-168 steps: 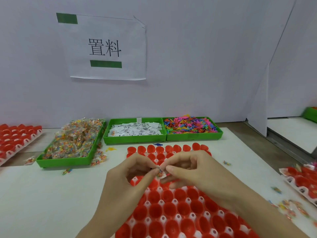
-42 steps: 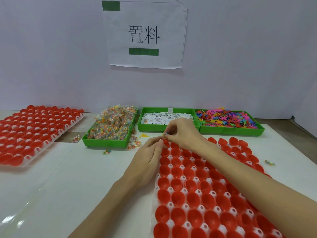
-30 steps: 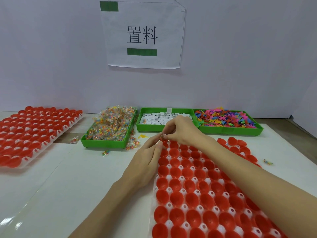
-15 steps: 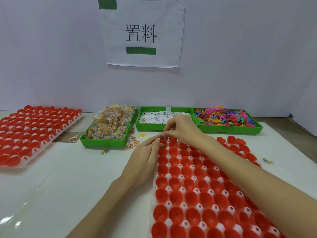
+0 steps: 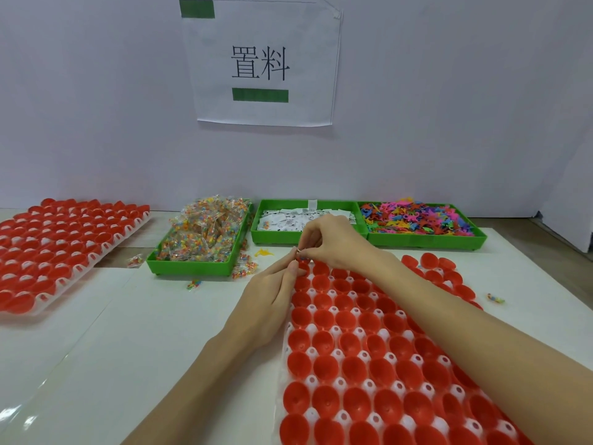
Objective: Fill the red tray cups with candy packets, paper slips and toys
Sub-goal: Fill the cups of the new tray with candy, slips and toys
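Red tray cups (image 5: pixel 369 358) fill lower centre-right of frame, rows of empty red cups w/ white pegs between. Right hand (image 5: pixel 337 242) at tray's far left corner, frame centre, thumb + forefinger pinching a small item; too small to ID. Left hand (image 5: pixel 272 303) resting along tray's left edge, fingers near-straight and together, tips touching the top-left cups just below right fingertips; holding nothing visible. Three green bins in a row mid-frame: candy packets (image 5: pixel 205 232) left, paper slips (image 5: pixel 288 218) centre, partly behind right hand, toys (image 5: pixel 417 218) right, mixed colours. Second red tray (image 5: pixel 54 248) at left edge. Stray packets on white table (image 5: pixel 128 332) near candy bin. Paper sign (image 5: pixel 263 62) on wall, top centre.
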`<state>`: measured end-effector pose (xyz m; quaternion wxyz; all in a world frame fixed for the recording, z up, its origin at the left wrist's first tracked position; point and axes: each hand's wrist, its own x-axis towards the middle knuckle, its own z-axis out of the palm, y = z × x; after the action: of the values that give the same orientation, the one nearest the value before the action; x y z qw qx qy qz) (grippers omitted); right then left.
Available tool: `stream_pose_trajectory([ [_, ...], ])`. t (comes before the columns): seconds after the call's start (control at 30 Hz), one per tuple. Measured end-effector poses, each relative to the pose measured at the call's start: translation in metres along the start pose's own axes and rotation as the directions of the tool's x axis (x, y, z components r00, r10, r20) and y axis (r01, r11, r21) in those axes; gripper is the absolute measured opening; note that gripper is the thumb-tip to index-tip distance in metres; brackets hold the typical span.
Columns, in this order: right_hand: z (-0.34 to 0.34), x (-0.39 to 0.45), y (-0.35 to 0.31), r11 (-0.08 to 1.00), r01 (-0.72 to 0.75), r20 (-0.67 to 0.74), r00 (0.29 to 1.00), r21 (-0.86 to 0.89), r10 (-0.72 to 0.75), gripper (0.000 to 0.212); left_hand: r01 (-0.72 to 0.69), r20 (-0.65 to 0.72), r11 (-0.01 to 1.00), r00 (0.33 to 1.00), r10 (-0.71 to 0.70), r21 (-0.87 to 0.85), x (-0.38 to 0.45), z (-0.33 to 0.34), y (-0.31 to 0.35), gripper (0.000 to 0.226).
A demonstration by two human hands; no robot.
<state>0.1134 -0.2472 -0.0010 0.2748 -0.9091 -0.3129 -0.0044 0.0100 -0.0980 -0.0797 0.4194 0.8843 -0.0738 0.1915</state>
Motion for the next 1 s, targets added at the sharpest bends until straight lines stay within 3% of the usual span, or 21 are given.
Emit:
stream_pose_trajectory([
  [0.4, -0.009, 0.020, -0.018, 0.980, -0.150, 0.173, 0.970, -0.129, 0.171, 0.012, 0.019, 0.016, 0.999, 1.000, -0.019, 0.044, 0.001, -0.003, 0.001, 0.052],
  [0.53, -0.022, 0.015, -0.012, 0.990, -0.137, 0.204, 0.969, -0.027, 0.140, 0.015, 0.044, 0.006, 0.999, 0.999, -0.044, -0.011, 0.000, -0.005, 0.005, 0.055],
  [0.8, -0.041, -0.003, 0.002, 0.943, -0.147, 0.039, 0.989, 0.299, 0.142, 0.024, 0.033, -0.054, 0.993, 0.998, -0.039, -0.110, -0.002, -0.009, 0.011, 0.049],
  [0.9, -0.057, -0.026, 0.007, 0.910, -0.127, 0.052, 0.992, 0.396, 0.116, 0.027, 0.025, -0.063, 0.991, 0.997, -0.033, -0.130, -0.004, -0.012, 0.011, 0.047],
  [1.0, -0.071, -0.058, 0.016, 0.887, -0.098, 0.039, 0.995, 0.450, 0.090, 0.027, -0.001, -0.174, 0.993, 0.985, -0.020, -0.118, -0.002, -0.013, 0.014, 0.038],
])
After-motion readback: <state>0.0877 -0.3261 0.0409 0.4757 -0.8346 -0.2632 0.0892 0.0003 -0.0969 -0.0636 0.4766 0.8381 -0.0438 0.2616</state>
